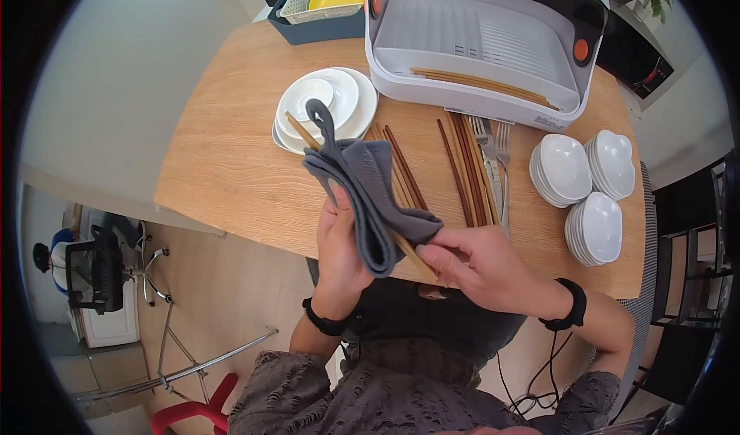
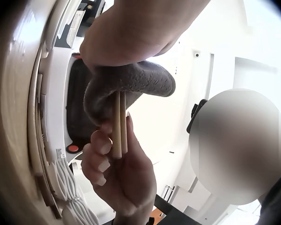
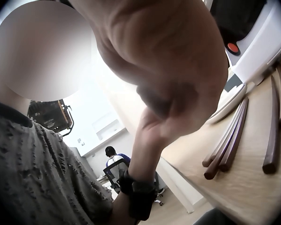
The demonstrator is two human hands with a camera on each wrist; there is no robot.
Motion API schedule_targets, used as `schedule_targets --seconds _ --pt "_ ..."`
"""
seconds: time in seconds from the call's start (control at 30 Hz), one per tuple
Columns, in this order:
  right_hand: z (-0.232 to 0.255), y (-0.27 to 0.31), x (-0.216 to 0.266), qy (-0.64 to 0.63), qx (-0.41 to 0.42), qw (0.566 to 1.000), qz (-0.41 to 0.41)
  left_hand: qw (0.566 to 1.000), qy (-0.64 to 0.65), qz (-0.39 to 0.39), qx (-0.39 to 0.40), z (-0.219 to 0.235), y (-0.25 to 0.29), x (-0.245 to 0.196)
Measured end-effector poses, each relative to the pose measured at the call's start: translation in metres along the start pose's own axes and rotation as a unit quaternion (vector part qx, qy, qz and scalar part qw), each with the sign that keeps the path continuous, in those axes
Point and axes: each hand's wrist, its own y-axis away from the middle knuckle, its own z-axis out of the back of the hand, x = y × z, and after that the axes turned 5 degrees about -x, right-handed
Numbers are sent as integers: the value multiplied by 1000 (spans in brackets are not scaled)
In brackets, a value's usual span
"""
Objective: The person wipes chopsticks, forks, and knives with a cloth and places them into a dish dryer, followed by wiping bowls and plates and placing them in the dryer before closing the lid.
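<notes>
A folded dark grey cloth (image 1: pixel 368 177) is wrapped around a pair of light wooden chopsticks (image 2: pixel 117 129), whose ends stick out on both sides. My left hand (image 1: pixel 339 254) grips the cloth from below and the left, thumb against its folds. At the cloth's lower right corner, my right hand (image 1: pixel 493 269) pinches the fabric between thumb and fingers, close to the chopstick ends. Both hands are raised over the table's front edge. In the right wrist view the hands hide most of the cloth.
Stacked white plates (image 1: pixel 351 100) stand behind the cloth. Brown and light chopsticks (image 1: pixel 466 173) and several forks (image 1: pixel 502 154) lie mid-table. Stacked white bowls (image 1: pixel 565 165) are at right. A white lidded rack (image 1: pixel 478 42) holding chopsticks and a blue bin (image 1: pixel 316 30) stand at the back.
</notes>
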Motion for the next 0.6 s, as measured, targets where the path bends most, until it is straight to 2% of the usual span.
schedule_targets --seconds 0.03,0.1,0.13,0.17,0.23,0.27,0.33,0.43,0.47,0.57,0.6 --pt "6 0 6 21 -1 1000 0 999 33 37 15 1 -1 -6" --pt "15 -1 13 -15 -102 994 18 988 100 109 44 3 -2 -17" --pt "18 -2 16 -34 -153 987 27 986 42 164 -5 -7 3 -22" --pt "20 -5 20 -63 -161 985 26 976 36 206 65 9 6 -19" --pt "24 -10 25 -120 -175 977 23 959 -115 244 86 -13 22 -24" --pt "24 -10 24 -137 -145 980 16 949 -93 276 118 -16 24 -18" --pt "24 -10 17 -171 -88 981 0 938 -104 294 154 -25 26 -6" --pt "27 -16 6 -190 -81 976 -74 917 -138 316 200 -27 27 -1" --pt "27 -17 9 -250 -90 958 -109 914 -142 319 207 -27 28 1" --pt "34 -16 4 -213 -67 971 -85 909 -158 316 221 -27 28 0" --pt "34 -17 5 -214 -86 970 -79 908 -154 321 221 -26 28 0"
